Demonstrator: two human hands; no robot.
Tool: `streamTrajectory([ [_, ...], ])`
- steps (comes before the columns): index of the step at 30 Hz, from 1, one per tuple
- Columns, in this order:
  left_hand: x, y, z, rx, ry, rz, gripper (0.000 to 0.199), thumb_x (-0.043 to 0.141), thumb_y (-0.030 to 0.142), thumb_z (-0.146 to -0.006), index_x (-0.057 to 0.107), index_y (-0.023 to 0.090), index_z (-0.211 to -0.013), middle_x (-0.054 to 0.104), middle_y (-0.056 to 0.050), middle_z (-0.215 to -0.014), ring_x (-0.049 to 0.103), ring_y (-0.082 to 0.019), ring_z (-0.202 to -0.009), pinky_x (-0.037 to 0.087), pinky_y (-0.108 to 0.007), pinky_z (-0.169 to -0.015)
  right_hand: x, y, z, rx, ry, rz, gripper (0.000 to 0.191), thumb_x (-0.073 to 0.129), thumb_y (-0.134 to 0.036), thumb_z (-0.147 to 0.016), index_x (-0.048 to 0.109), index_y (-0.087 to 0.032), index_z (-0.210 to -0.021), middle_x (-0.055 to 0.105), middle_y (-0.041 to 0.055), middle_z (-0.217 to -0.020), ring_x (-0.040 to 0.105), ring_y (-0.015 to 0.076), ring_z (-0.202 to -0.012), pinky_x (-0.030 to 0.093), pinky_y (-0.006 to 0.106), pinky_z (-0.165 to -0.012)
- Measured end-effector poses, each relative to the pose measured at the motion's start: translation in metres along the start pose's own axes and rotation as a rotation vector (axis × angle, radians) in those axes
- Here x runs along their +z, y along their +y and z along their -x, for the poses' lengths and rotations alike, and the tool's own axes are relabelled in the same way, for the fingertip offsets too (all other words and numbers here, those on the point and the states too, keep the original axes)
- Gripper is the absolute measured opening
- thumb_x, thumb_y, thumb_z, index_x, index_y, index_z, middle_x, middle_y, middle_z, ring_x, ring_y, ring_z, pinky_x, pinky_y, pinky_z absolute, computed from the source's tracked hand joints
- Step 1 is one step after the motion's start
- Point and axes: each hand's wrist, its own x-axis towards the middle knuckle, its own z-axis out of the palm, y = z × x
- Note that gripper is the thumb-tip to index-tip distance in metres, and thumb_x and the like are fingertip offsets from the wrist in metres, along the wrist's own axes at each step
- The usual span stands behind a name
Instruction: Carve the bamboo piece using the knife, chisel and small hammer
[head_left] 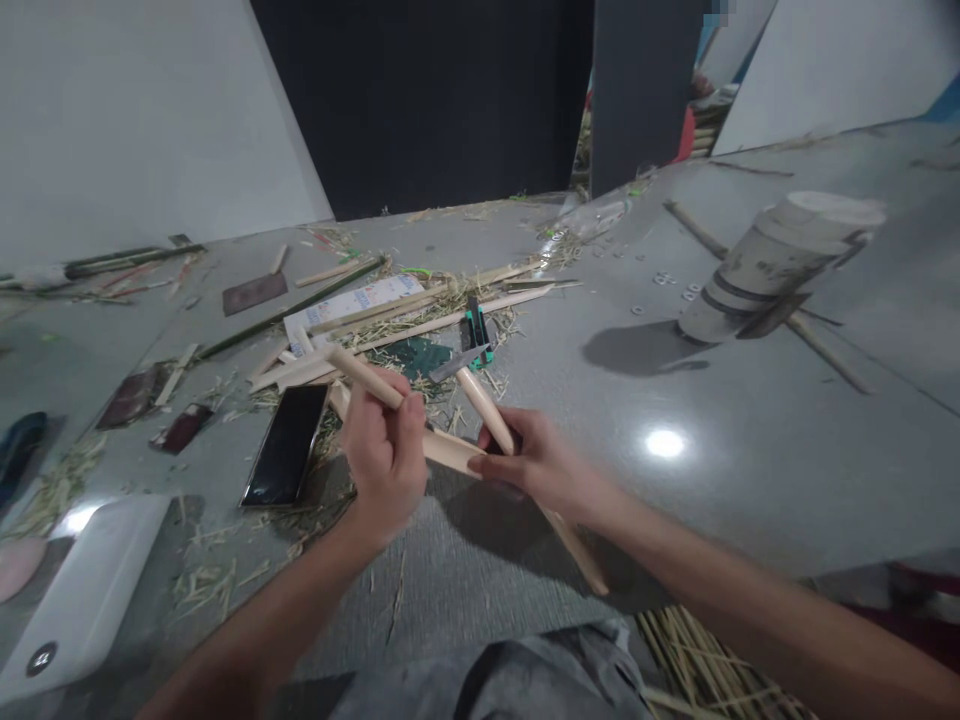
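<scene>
Pale wooden or bamboo pieces are in both of my hands. My left hand (384, 445) is closed round a light rod (364, 377) that points up to the left. A flat pale strip (452, 450) runs between the two hands. My right hand (529, 460) grips the strip's right end together with a knife (480, 397), whose light handle slants up to a grey blade over the wood shavings. Below my right hand another pale stick (577, 555) slants down. A black phone (286, 445) lies left of my left hand.
A green-and-black cutter (478, 335) lies among shavings and strips on the grey table (600, 440). A white cylinder (757, 265) with bands leans at the right. A white device (90, 595) sits at the left; a bundle of thin sticks (697, 650) is at the lower right.
</scene>
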Motion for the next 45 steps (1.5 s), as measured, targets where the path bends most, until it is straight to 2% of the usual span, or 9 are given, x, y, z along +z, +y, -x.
streamTrajectory([
  [6,-0.01,0.007,-0.009,0.383,-0.25,-0.19,0.01,0.057,0.016,-0.103,0.053,0.022,-0.096,0.059,-0.002,-0.086,0.057,-0.017,-0.082,0.049,-0.031,-0.074,0.002,0.01,-0.007,-0.03,-0.043,0.032,0.018,0.078,-0.028,-0.087,0.063,-0.019,-0.09,0.064,-0.0043,-0.071,0.052,0.008,-0.052,0.042,0.02,-0.046],
  [15,-0.003,0.014,-0.006,0.528,-0.451,-0.185,0.015,0.043,0.02,-0.11,0.049,0.022,-0.097,0.06,-0.003,-0.086,0.058,-0.018,-0.081,0.049,-0.03,-0.067,0.005,0.016,-0.013,-0.053,-0.074,0.047,0.031,0.081,-0.043,-0.085,0.061,-0.02,-0.085,0.054,-0.0057,-0.066,0.046,0.0082,-0.051,0.038,0.021,-0.043],
  [19,-0.004,0.012,-0.006,0.51,-0.452,-0.217,0.014,0.043,0.022,-0.111,0.049,0.022,-0.098,0.059,-0.003,-0.086,0.057,-0.019,-0.08,0.048,-0.032,-0.066,-0.002,0.009,-0.009,-0.049,-0.047,0.08,0.037,0.079,-0.052,-0.088,0.063,-0.019,-0.09,0.057,-0.0044,-0.066,0.047,0.0091,-0.05,0.039,0.022,-0.042],
  [22,-0.004,0.011,-0.005,0.491,-0.445,-0.229,0.015,0.043,0.023,-0.111,0.049,0.022,-0.097,0.057,-0.003,-0.085,0.056,-0.02,-0.08,0.048,-0.032,-0.066,-0.019,-0.008,0.004,-0.071,0.032,0.136,0.04,0.064,-0.058,-0.101,0.06,-0.02,-0.089,0.051,-0.0063,-0.059,0.043,0.0082,-0.047,0.034,0.021,-0.042],
  [26,-0.004,0.011,-0.003,0.478,-0.44,-0.233,0.017,0.043,0.023,-0.111,0.047,0.023,-0.095,0.058,-0.004,-0.087,0.056,-0.019,-0.079,0.045,-0.031,-0.064,-0.049,-0.047,0.043,-0.149,0.183,0.253,0.045,0.052,-0.06,-0.108,0.06,-0.02,-0.089,0.052,-0.0053,-0.061,0.042,0.0077,-0.049,0.03,0.022,-0.044],
  [30,-0.003,0.012,-0.003,0.504,-0.449,-0.229,0.014,0.042,0.021,-0.11,0.048,0.023,-0.097,0.059,-0.003,-0.086,0.057,-0.019,-0.079,0.046,-0.031,-0.064,-0.065,-0.085,0.095,-0.367,0.29,0.651,0.039,0.049,-0.05,-0.112,0.067,-0.023,-0.092,0.05,-0.0051,-0.057,0.046,0.0097,-0.048,0.032,0.026,-0.045],
  [33,-0.002,0.013,-0.003,0.504,-0.448,-0.252,0.014,0.042,0.019,-0.11,0.048,0.023,-0.099,0.061,-0.003,-0.088,0.058,-0.019,-0.08,0.047,-0.031,-0.065,-0.061,-0.104,0.122,-0.504,0.398,0.876,0.032,0.047,-0.045,-0.113,0.066,-0.026,-0.096,0.049,-0.0061,-0.055,0.044,0.0111,-0.042,0.03,0.029,-0.042],
  [37,-0.001,0.012,-0.001,0.538,-0.43,-0.286,0.017,0.042,0.019,-0.11,0.047,0.023,-0.094,0.062,-0.003,-0.088,0.059,-0.02,-0.082,0.048,-0.032,-0.067,-0.049,-0.115,0.131,-0.651,0.352,1.16,0.031,0.05,-0.041,-0.112,0.055,-0.027,-0.085,0.056,-0.0044,-0.06,0.052,0.0133,-0.046,0.035,0.03,-0.047],
  [45,0.0,0.011,-0.001,0.532,-0.418,-0.302,0.017,0.041,0.02,-0.109,0.048,0.023,-0.094,0.062,-0.003,-0.087,0.059,-0.02,-0.08,0.047,-0.032,-0.065,-0.04,-0.12,0.134,-0.661,0.419,1.3,0.036,0.042,-0.041,-0.115,0.05,-0.026,-0.083,0.053,-0.0042,-0.059,0.049,0.0137,-0.045,0.03,0.032,-0.047],
])
